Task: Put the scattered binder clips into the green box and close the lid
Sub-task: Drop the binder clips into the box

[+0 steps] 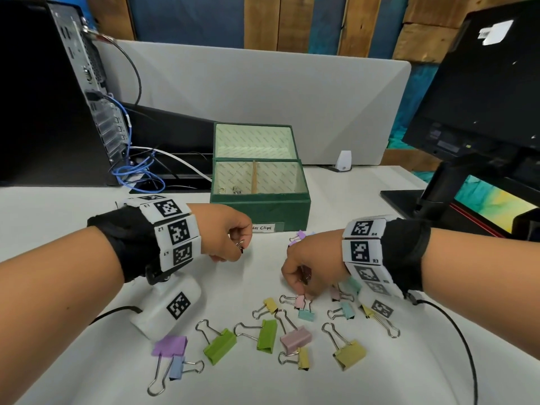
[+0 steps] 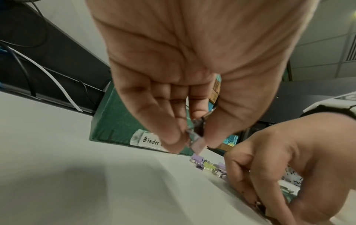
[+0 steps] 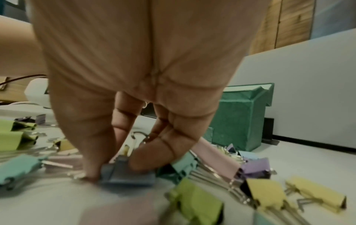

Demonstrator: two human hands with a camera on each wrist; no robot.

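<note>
The green box (image 1: 260,210) stands open at mid-table, its lid (image 1: 253,139) tipped back, with a few clips in its left compartment (image 1: 230,190). My left hand (image 1: 241,247) hovers just in front of the box and pinches a small pink binder clip (image 2: 196,142) between thumb and fingers (image 2: 171,137). My right hand (image 1: 302,290) reaches down to the table, thumb and fingertips (image 3: 146,161) pinching a small blue-grey clip (image 3: 127,174) that lies there. Several coloured binder clips (image 1: 267,334) lie scattered in front of and around it.
A black computer tower (image 1: 43,97) with trailing cables (image 1: 137,171) is at the back left. A black monitor (image 1: 482,83) on its stand is at the right. A grey partition (image 1: 263,83) runs behind the box, with a small white device (image 1: 344,160) at its foot.
</note>
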